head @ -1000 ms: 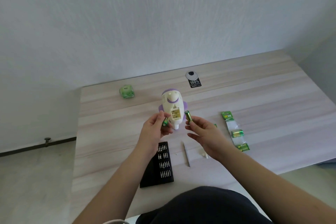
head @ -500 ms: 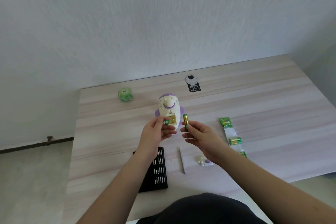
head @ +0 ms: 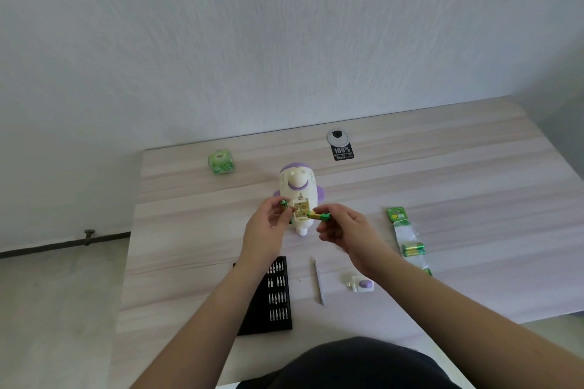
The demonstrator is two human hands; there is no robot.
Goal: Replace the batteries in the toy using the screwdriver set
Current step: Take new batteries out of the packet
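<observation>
A white and purple toy (head: 298,191) lies on the wooden table (head: 442,186) with its open battery bay (head: 301,208) facing me. My right hand (head: 343,229) pinches a green and gold battery (head: 319,216) lying crosswise, its tip at the bay. My left hand (head: 267,227) holds the toy's left side and pinches a second green battery (head: 284,203). The black screwdriver bit case (head: 273,297) lies partly under my left forearm. A thin silver screwdriver (head: 318,280) lies to its right.
The toy's white and purple battery cover (head: 360,283) lies near my right forearm. A green battery pack (head: 406,235) with batteries inside lies at the right. A green packet (head: 221,162) and a black tag (head: 341,148) sit toward the wall.
My right hand has turned its battery from upright to crosswise and brought it to the open bay. The camera has tilted, so the table sits lower in view.
</observation>
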